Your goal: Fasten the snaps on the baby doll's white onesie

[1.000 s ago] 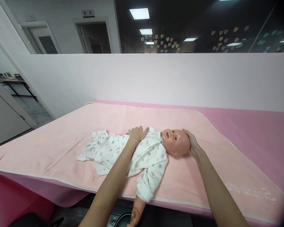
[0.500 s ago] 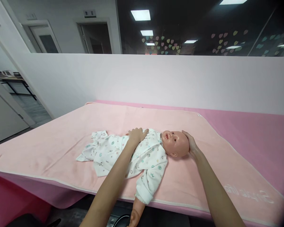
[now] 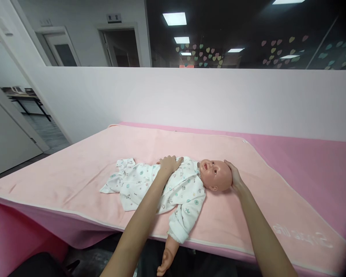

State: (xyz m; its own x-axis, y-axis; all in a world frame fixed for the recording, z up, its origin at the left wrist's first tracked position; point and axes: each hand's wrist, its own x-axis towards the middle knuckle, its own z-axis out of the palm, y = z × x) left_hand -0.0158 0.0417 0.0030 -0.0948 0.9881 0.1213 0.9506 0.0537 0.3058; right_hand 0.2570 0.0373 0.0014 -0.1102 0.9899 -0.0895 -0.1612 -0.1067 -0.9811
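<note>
A baby doll lies on its back on a light pink blanket [image 3: 83, 169], its bald head [image 3: 217, 176] to the right. It wears a white printed romper [image 3: 150, 184]. One doll arm [image 3: 168, 257] hangs over the table's front edge. My left hand [image 3: 169, 164] rests flat on the doll's chest, fingers spread. My right hand [image 3: 233, 177] cups the back of the doll's head from the right.
The blanket covers a table with a darker pink cover [image 3: 314, 169]. A white half-wall [image 3: 190, 100] runs behind it, with dark glass above showing heart stickers. Doorways [image 3: 121, 42] stand at the back left. An open passage lies to the left.
The view has shifted slightly, so the doll sits a little further right in the picture. Both hands keep the same hold on the chest and the head.
</note>
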